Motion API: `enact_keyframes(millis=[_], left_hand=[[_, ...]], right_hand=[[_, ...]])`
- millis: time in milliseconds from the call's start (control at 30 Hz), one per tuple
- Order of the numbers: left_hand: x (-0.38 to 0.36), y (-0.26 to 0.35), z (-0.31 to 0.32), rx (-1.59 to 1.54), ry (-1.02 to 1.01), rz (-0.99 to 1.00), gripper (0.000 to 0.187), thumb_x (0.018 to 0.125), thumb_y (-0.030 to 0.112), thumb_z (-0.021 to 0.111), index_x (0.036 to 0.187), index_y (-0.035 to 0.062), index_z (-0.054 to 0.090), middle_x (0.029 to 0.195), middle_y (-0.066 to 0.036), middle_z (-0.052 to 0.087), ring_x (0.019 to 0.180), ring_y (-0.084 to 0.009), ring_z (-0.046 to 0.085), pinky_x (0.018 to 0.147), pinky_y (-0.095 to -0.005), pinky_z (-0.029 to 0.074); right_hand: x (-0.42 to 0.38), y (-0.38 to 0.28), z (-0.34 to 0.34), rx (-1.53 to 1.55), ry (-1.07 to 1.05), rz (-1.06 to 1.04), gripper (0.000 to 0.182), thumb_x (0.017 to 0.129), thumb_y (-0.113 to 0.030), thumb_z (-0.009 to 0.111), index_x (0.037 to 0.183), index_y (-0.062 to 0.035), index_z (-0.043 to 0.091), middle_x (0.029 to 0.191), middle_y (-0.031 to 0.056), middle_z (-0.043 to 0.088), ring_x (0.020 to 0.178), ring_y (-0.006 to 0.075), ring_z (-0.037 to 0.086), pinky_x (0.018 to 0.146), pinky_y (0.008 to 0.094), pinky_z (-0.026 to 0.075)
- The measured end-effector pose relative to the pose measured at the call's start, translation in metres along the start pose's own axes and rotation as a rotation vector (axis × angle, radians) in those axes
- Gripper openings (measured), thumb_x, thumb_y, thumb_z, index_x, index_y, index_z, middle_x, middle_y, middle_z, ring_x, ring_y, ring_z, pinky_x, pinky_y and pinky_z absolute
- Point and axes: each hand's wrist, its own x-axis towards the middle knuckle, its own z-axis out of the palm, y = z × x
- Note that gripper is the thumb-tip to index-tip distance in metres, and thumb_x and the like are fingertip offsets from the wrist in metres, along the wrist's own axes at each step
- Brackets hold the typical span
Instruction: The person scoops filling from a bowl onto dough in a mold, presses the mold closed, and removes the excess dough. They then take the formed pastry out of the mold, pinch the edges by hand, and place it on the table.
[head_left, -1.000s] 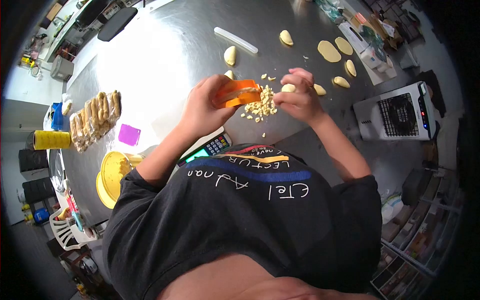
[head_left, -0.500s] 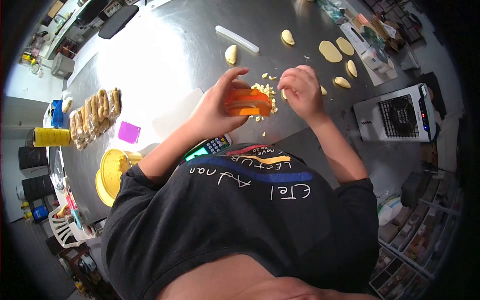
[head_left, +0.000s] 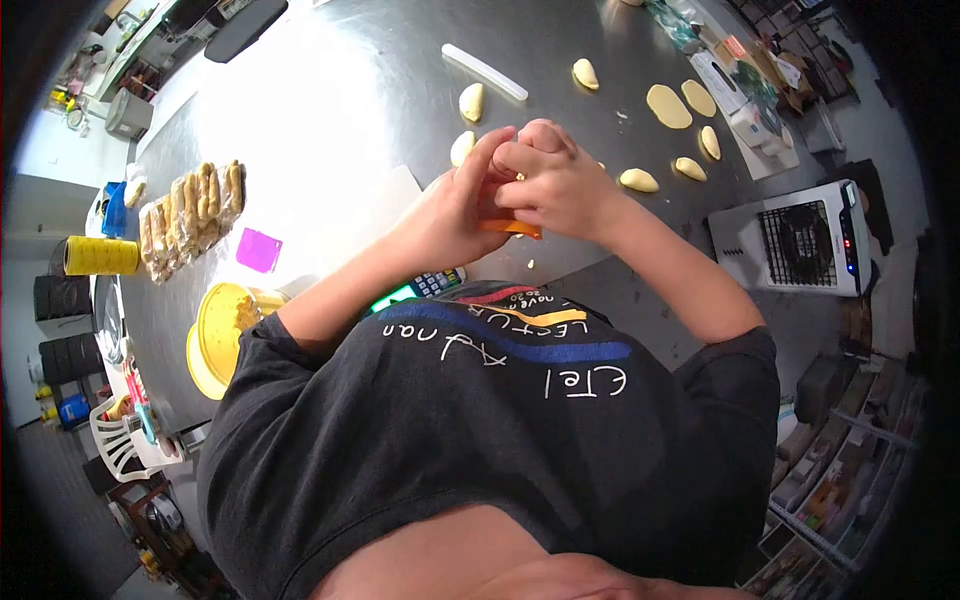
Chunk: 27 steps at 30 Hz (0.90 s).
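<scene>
My left hand (head_left: 455, 212) is wrapped round an orange dumpling press (head_left: 512, 228), of which only the lower edge shows between the hands. Curled over the press from the other side, my right hand (head_left: 565, 185) meets the left at the fingertips. Whatever lies inside the press is hidden. Just beyond my left fingers is a half-moon dough pastry (head_left: 462, 149), with another pastry (head_left: 472, 101) farther back. To the right of my right hand sits a folded pastry (head_left: 639, 180). The small dough scraps near the press are mostly covered by my hands.
Flat dough rounds (head_left: 669, 106) and more pastries (head_left: 690, 168) lie at right. A white rolling rod (head_left: 485, 71) is at the back. Left are a purple scraper (head_left: 258, 250), bagged brown sticks (head_left: 195, 220) and a yellow tub (head_left: 205, 335). A keypad device (head_left: 435, 283) sits near my shirt.
My right hand has moved left onto the orange press and closed over it. The press, seen standing open before, is now largely covered. The view has shifted slightly.
</scene>
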Motion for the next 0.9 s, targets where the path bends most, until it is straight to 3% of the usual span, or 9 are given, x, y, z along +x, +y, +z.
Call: enact_keyframes(millis=[67, 267, 333, 400, 500, 567, 700, 900], left_hand=[[-0.001, -0.003, 0.0, 0.067, 0.041, 0.079, 0.09, 0.065, -0.004, 0.07, 0.138, 0.0075, 0.02, 0.099, -0.02, 0.062, 0.092, -0.0352, 0.062, 0.08, -0.0379, 0.05], [-0.008, 0.007, -0.018, 0.091, 0.163, 0.002, 0.087, 0.064, -0.006, 0.067, 0.139, 0.0088, 0.024, 0.103, -0.018, 0.062, 0.098, -0.0306, 0.061, 0.084, -0.0362, 0.049], [-0.009, 0.007, -0.025, 0.12, 0.16, -0.01, 0.087, 0.065, -0.006, 0.066, 0.139, 0.0091, 0.024, 0.104, -0.017, 0.06, 0.099, -0.0291, 0.061, 0.086, -0.0355, 0.048], [-0.009, 0.004, -0.026, 0.136, 0.099, -0.012, 0.087, 0.07, -0.004, 0.071, 0.141, 0.0095, 0.023, 0.109, -0.013, 0.056, 0.104, -0.0204, 0.057, 0.089, -0.0322, 0.048], [-0.008, -0.004, -0.019, 0.182, 0.141, 0.058, 0.087, 0.066, -0.006, 0.067, 0.139, 0.0078, 0.023, 0.102, -0.015, 0.056, 0.102, -0.0275, 0.058, 0.087, -0.035, 0.047], [-0.006, 0.0, -0.015, 0.11, 0.128, 0.045, 0.087, 0.066, -0.006, 0.067, 0.139, 0.0075, 0.022, 0.103, -0.016, 0.056, 0.102, -0.0277, 0.059, 0.087, -0.0348, 0.047], [-0.005, 0.012, -0.011, 0.0, 0.073, -0.005, 0.086, 0.068, -0.008, 0.066, 0.139, 0.0072, 0.021, 0.105, -0.016, 0.057, 0.101, -0.0268, 0.059, 0.088, -0.0332, 0.047], [-0.009, 0.01, -0.009, -0.109, 0.074, 0.022, 0.083, 0.068, -0.01, 0.064, 0.138, 0.0078, 0.023, 0.107, -0.015, 0.057, 0.104, -0.0238, 0.059, 0.09, -0.0317, 0.048]], right_hand=[[-0.003, 0.002, 0.001, -0.013, -0.006, -0.029, 0.016, 0.059, -0.018, 0.072, 0.074, -0.0205, 0.064, 0.094, -0.0037, 0.047, 0.101, 0.0221, 0.042, 0.092, 0.0363, 0.038], [-0.043, 0.023, 0.003, -0.02, 0.042, -0.008, 0.016, 0.06, -0.014, 0.071, 0.071, -0.0171, 0.06, 0.094, -0.0029, 0.05, 0.098, 0.0222, 0.046, 0.09, 0.0387, 0.039], [-0.057, 0.027, 0.003, -0.003, -0.035, 0.106, 0.017, 0.06, -0.009, 0.069, 0.07, -0.0143, 0.056, 0.088, -0.0016, 0.054, 0.09, 0.022, 0.051, 0.087, 0.0388, 0.04], [-0.06, 0.029, 0.001, 0.009, -0.063, 0.161, 0.016, 0.063, -0.009, 0.067, 0.071, -0.0145, 0.054, 0.082, -0.0026, 0.056, 0.088, 0.0195, 0.054, 0.089, 0.0382, 0.041], [-0.058, 0.027, -0.004, 0.033, -0.101, 0.313, 0.015, 0.064, -0.006, 0.066, 0.071, -0.0137, 0.055, 0.082, -0.0022, 0.058, 0.087, 0.0198, 0.055, 0.087, 0.0386, 0.041], [-0.046, 0.019, -0.003, -0.054, 0.095, 0.195, 0.015, 0.064, -0.008, 0.068, 0.075, -0.0166, 0.061, 0.084, -0.0033, 0.057, 0.086, 0.0191, 0.052, 0.085, 0.037, 0.041], [-0.027, 0.002, 0.0, -0.057, 0.16, 0.026, 0.027, 0.064, -0.015, 0.072, 0.088, -0.027, 0.069, 0.096, -0.0058, 0.05, 0.088, 0.0189, 0.046, 0.085, 0.0329, 0.04], [-0.026, 0.007, -0.001, 0.038, 0.168, 0.003, 0.018, 0.063, -0.014, 0.072, 0.078, -0.023, 0.065, 0.097, -0.0058, 0.051, 0.089, 0.0188, 0.046, 0.085, 0.0332, 0.04]])
